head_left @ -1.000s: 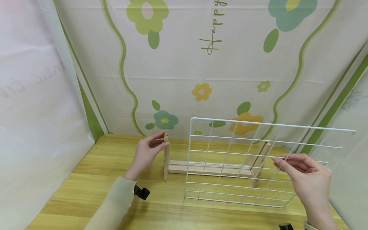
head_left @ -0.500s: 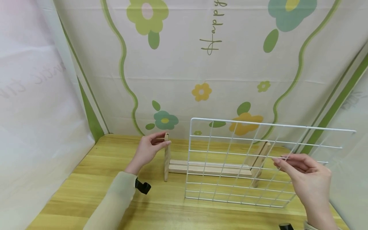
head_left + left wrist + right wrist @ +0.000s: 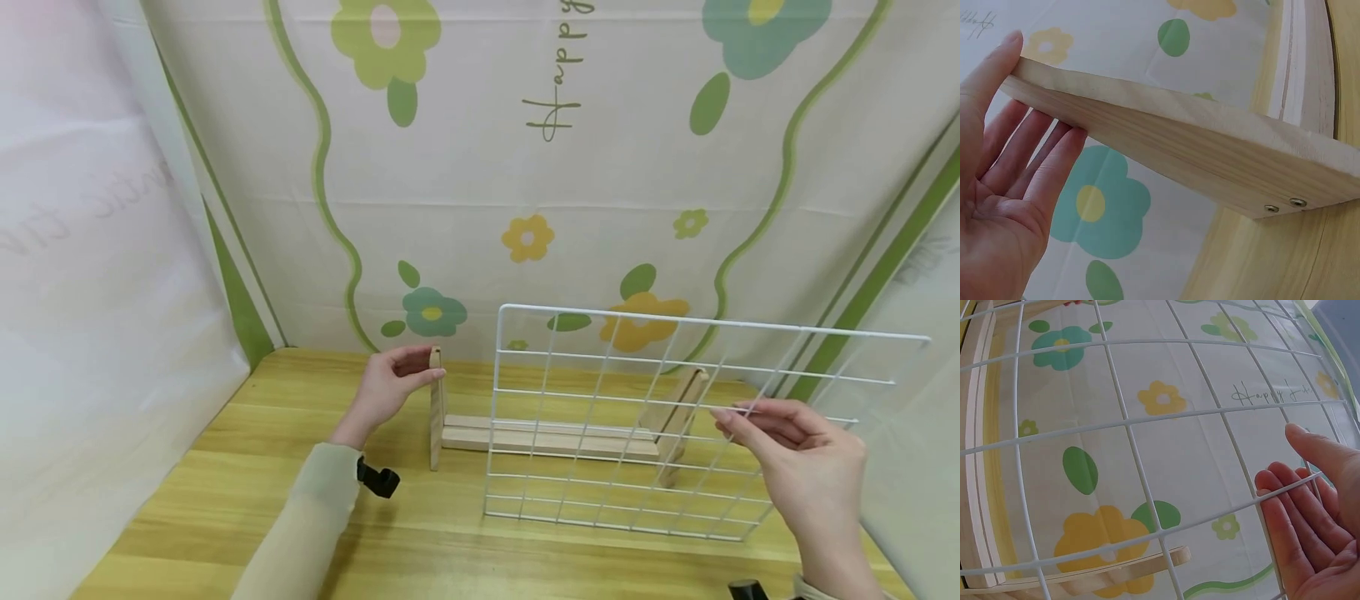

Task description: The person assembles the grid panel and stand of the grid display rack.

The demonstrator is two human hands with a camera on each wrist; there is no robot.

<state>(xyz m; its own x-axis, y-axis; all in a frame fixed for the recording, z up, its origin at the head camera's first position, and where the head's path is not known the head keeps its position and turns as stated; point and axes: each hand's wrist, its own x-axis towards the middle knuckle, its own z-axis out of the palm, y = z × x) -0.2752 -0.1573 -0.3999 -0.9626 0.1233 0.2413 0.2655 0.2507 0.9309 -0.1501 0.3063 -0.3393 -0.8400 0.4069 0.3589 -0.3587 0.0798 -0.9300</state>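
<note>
A pale cloth backdrop printed with flowers fills the far side, and white side cloth hangs at left. Below them lies the wood-grained surface. A white wire grid stands over it toward the right, upright with some slant, in front of most of a pale wooden stand; whether its lower edge touches the surface cannot be told. The stand rests on the surface, a grooved bar running between two ends: the left upright rises clear of the grid's left edge, while the right upright shows behind the mesh. A light sleeve covers the left forearm. Of the two hands, the right hand pinches the grid's wires between thumb and fingers on the right part of the mesh, and the left hand pinches the top of the left upright, thumb on one side and fingers on the other. A black wrist mount sits at the left cuff. Smallest are two metal screw heads, side by side low on the left upright's outer face.
</note>
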